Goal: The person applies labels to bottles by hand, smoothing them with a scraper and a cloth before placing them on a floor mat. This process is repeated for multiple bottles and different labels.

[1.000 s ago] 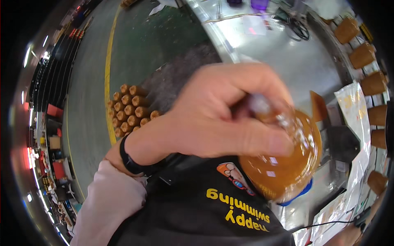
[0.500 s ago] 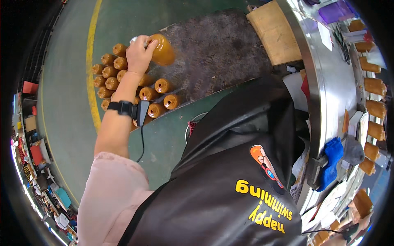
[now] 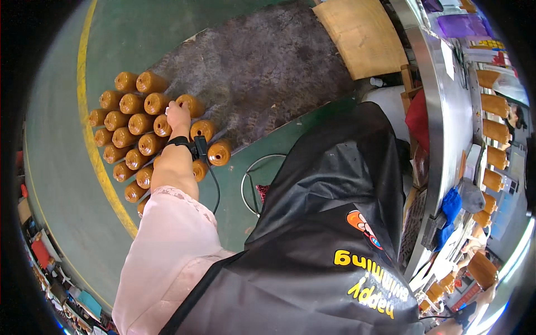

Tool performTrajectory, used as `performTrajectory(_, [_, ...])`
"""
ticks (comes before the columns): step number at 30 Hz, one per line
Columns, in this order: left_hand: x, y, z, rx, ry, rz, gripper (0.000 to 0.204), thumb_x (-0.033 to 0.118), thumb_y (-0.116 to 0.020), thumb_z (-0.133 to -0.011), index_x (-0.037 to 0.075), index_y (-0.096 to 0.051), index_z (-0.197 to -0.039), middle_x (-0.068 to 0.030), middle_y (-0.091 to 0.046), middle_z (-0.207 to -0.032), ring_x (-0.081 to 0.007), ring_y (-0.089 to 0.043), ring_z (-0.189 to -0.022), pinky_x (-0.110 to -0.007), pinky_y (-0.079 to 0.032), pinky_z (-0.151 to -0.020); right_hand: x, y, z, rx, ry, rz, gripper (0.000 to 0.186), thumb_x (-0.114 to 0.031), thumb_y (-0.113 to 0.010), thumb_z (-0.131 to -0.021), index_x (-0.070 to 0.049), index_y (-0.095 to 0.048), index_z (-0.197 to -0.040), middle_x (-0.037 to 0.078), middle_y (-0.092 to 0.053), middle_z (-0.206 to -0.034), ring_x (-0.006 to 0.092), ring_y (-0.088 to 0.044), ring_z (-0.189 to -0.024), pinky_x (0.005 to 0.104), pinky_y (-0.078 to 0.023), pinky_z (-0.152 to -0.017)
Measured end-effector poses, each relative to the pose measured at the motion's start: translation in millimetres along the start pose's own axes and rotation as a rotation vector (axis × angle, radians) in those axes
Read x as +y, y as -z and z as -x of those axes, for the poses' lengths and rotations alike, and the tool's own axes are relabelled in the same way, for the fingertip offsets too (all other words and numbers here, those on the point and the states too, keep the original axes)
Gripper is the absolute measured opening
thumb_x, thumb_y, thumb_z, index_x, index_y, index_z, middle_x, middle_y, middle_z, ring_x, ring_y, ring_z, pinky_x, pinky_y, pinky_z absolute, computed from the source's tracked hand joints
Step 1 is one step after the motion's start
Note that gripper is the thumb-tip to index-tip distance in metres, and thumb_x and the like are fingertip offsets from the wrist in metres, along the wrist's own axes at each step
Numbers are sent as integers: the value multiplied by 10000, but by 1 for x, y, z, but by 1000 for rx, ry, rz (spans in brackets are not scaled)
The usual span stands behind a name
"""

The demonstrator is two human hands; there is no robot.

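Note:
My left hand point(image 3: 178, 116), with a black strap device on its wrist, is closed at the top end of a glossy brown bottle point(image 3: 192, 105). That bottle stands on a dark board point(image 3: 257, 61) among rows of similar brown bottles point(image 3: 132, 104), each with a small hole in its top. A small white bit point(image 3: 167, 111) shows by the fingers; I cannot tell what it is. Toward the lower right edge, my right hand point(image 3: 487, 295), a cable running to its wrist, grips another brown bottle point(image 3: 483, 270). Its fingers are only partly visible.
A metal-edged bench point(image 3: 432, 106) runs along the right, with a blue cloth point(image 3: 448, 215) on it. Several brown bottles point(image 3: 494, 129) line up beyond. A tan board point(image 3: 363, 36) lies at the dark board's far end. A metal ring point(image 3: 244, 187) is near my black apron point(image 3: 312, 251).
My left hand has lowered the brown bottle from above the board down beside the rows and come nearer. The view has shifted. My right hand still holds its bottle.

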State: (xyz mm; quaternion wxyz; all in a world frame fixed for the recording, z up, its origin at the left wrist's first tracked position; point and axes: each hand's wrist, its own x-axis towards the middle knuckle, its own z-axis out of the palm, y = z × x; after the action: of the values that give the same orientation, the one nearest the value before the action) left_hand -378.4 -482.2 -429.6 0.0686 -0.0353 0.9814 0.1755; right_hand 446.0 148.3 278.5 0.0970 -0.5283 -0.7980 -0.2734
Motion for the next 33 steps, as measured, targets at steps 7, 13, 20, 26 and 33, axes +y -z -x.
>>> performTrajectory(7, [-3, -3, 31, -2, -77, 21, 425, 366, -654, -870, -7, -553, -1045, -283, -622, -1015, -434, -608, -978, -498, -504, -834, 1, 0, -7, -50, 46, 27, 737, 116, -478, -768, -147, -420, -1455, 149, -646, -1116, 260, -634, -961, 347, -489, -815])
performTrajectory(13, [-3, 7, 106, -218, -350, -112, 398, 319, -612, -902, 14, -499, -1130, -296, -584, -1069, -468, -617, -926, -518, -513, -814, 8, 3, -13, -69, 94, 38, 794, 159, -477, -740, -146, -401, -1470, 149, -648, -1102, 257, -636, -947, 343, -490, -800])
performTrajectory(20, [-5, 16, 112, -327, -257, -188, 334, 242, -589, -914, 40, -431, -1129, -275, -601, -1063, -442, -638, -935, -494, -537, -801, 20, -17, -4, -81, 195, 271, 852, 200, -468, -729, -140, -353, -1502, 132, -614, -936, 236, -593, -779, 341, -482, -694])
performTrajectory(26, [-2, 5, 111, -357, -242, -196, 369, 273, -598, -905, 40, -435, -1139, -276, -602, -1077, -444, -636, -951, -500, -535, -809, 35, -8, 7, -35, 258, 259, 805, 198, -439, -762, -131, -369, -1493, 138, -621, -969, 241, -600, -811, 351, -486, -731])
performTrajectory(33, [22, 26, 46, -114, -189, -46, 568, 340, -607, -897, 60, -387, -1340, -307, -547, -1171, -458, -600, -1016, -497, -518, -843, -11, 6, 31, 62, -406, -512, 572, 71, -516, -880, -84, -455, -1427, 113, -643, -1108, 174, -616, -975, 320, -487, -846])
